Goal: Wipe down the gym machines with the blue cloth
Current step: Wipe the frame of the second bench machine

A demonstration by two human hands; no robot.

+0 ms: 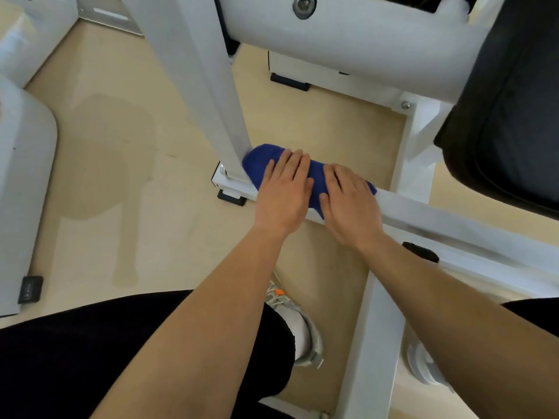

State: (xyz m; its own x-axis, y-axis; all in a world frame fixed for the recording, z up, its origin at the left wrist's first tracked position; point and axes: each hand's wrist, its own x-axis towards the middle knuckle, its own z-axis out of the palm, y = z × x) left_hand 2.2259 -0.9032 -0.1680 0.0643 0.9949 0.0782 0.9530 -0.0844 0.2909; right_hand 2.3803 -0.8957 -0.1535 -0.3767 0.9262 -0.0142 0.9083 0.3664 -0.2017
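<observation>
Pressing the blue cloth down onto the low white frame bar of the gym machine, with the left hand and the right hand laid flat on top. Side by side, almost touching at the thumbs. Fingers straight, palms down, no curling round and no pinching. Forearms stretched forward and down, wrists bent back a little.

Bunched into a thick roll under the palms. Spilling out beyond the left hand's fingertips to touch the foot of the upright post, and peeping out just past the right hand along the bar.

Probably soft, light and limp. No stiffness to push with, so likely to crumple or roll unless held down across its width. Likely to slide easily on the painted metal and to drag only under pressure. Not fragile at all. Best taken from above with spread palms, as here, or draped over the bar's edges and gripped from both sides to reach the flanks. Best kept from snagging on the bolt at the post's base, just ahead and to the left of the left hand.
</observation>
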